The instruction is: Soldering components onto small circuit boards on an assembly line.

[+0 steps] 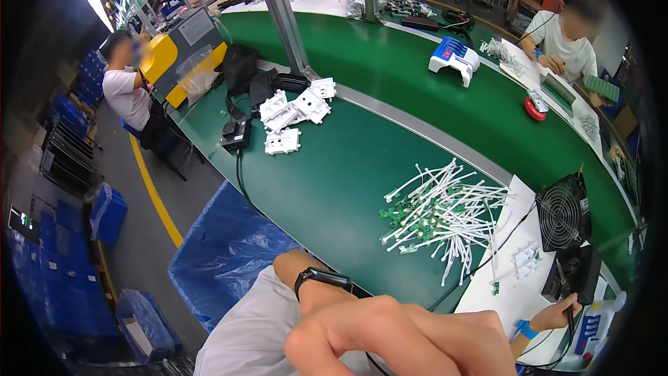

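Observation:
My left hand (410, 338), with a black watch on its wrist, looms large at the lower edge. Its fingers are bent and closed, but their tips lie out of frame, so what they hold is hidden. At the lower right my right hand (559, 315), wearing a blue wrist strap, is closed around a slim black handle (570, 319). Just beside it stand a white bottle with a blue label (597, 324) and a black box (574, 271). A white plastic part (527, 260) lies on the white sheet (518, 299). Left of that spreads a pile of white cables with small green boards (445, 212).
A black fan (565, 212) stands behind the box. White plastic housings (296, 111) and a black adapter (236, 134) sit on the green table (327, 188). A blue-lined bin (223, 251) adjoins its edge. Beyond the metal rail, a conveyor carries a white-and-blue device (454, 59); co-workers sit around.

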Motion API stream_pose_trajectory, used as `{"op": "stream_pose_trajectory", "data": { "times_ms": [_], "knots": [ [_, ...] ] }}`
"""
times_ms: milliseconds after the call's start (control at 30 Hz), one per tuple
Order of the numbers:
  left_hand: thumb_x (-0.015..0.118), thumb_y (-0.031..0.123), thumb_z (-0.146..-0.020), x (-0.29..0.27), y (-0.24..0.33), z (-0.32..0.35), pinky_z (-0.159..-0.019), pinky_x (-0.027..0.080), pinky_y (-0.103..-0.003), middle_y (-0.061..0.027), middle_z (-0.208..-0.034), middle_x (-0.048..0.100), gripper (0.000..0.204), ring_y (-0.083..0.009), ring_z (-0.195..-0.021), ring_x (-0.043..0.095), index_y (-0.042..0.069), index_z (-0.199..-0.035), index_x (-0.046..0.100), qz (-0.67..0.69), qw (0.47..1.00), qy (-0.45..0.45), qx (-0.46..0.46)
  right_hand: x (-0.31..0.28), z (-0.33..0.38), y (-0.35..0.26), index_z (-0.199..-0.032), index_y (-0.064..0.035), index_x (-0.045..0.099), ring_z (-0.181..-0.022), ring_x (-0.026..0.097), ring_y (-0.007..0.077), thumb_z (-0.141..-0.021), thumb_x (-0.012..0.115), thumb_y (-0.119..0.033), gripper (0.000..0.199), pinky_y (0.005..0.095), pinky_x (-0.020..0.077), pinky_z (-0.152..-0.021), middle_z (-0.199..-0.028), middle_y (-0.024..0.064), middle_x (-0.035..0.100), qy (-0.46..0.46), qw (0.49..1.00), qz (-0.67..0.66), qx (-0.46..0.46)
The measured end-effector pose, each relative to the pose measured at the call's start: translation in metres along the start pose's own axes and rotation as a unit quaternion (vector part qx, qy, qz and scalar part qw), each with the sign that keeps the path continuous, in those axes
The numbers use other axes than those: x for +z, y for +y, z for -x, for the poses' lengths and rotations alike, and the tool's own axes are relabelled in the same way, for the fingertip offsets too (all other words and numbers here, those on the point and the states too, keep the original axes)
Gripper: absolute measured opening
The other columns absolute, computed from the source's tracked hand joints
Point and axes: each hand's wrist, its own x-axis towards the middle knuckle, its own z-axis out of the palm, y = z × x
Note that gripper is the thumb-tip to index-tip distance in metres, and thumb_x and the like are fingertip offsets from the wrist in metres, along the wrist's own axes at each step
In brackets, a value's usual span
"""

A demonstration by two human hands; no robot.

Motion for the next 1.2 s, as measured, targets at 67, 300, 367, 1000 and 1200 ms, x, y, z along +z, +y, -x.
{"op": "stream_pose_trajectory", "data": {
  "times_ms": [67,300,367,1000,1200],
  "knots": [
    [0.045,0.035,-0.102,0.003,-0.001,0.001,-0.067,0.056,-0.038,-0.0351,-0.116,0.064,0.057,-0.0341,-0.083,0.070,-0.015,-0.112,0.069,0.023,0.999,-0.001,-0.024,0.002,0.000,-0.006,-0.089,-0.0015,0.055,-0.074,0.054,0.0137,-0.103,0.064,-0.020,0.025,0.0261,0.0491,-0.064,-0.083,0.0053,0.057,0.017,0.999,-0.020,-0.027],
    [0.046,0.032,-0.101,-0.007,0.015,0.002,-0.087,0.046,-0.034,-0.0310,-0.120,0.067,0.051,-0.0306,-0.100,0.061,-0.010,-0.109,0.073,0.071,0.994,-0.010,-0.081,0.001,-0.002,0.006,-0.087,-0.0022,0.054,-0.078,0.054,0.0106,-0.103,0.063,-0.018,0.024,0.0241,0.0473,-0.067,-0.085,0.0028,0.058,-0.004,0.997,-0.057,-0.043],
    [0.046,0.031,-0.101,-0.011,0.019,0.007,-0.094,0.041,-0.035,-0.0289,-0.121,0.068,0.050,-0.0292,-0.107,0.057,-0.009,-0.106,0.075,0.042,0.993,-0.034,-0.103,-0.002,-0.005,0.013,-0.088,-0.0018,0.055,-0.079,0.055,0.0111,-0.103,0.063,-0.018,0.023,0.0241,0.0479,-0.068,-0.086,0.0034,0.059,-0.009,0.998,-0.053,-0.036],
    [0.060,0.014,-0.096,-0.209,0.337,0.364,-0.111,0.042,-0.043,-0.0128,-0.137,0.063,0.034,-0.0333,-0.132,0.053,0.013,-0.129,0.068,-0.883,0.134,0.312,-0.323,0.000,-0.018,0.031,-0.094,0.0083,0.063,-0.080,0.057,0.0197,-0.101,0.066,-0.016,0.025,0.0316,0.0509,-0.079,-0.087,0.0108,0.064,-0.009,0.992,0.056,-0.112],
    [0.059,0.028,-0.097,-0.226,0.350,0.359,-0.114,0.037,-0.048,-0.0169,-0.146,0.055,0.038,-0.0410,-0.137,0.045,0.015,-0.132,0.068,-0.885,0.077,0.308,-0.340,0.004,-0.020,0.031,-0.098,0.0102,0.062,-0.084,0.059,0.0248,-0.101,0.066,-0.021,0.031,0.0343,0.0503,-0.084,-0.092,0.0159,0.066,-0.028,0.989,0.097,-0.109]
  ]
}}
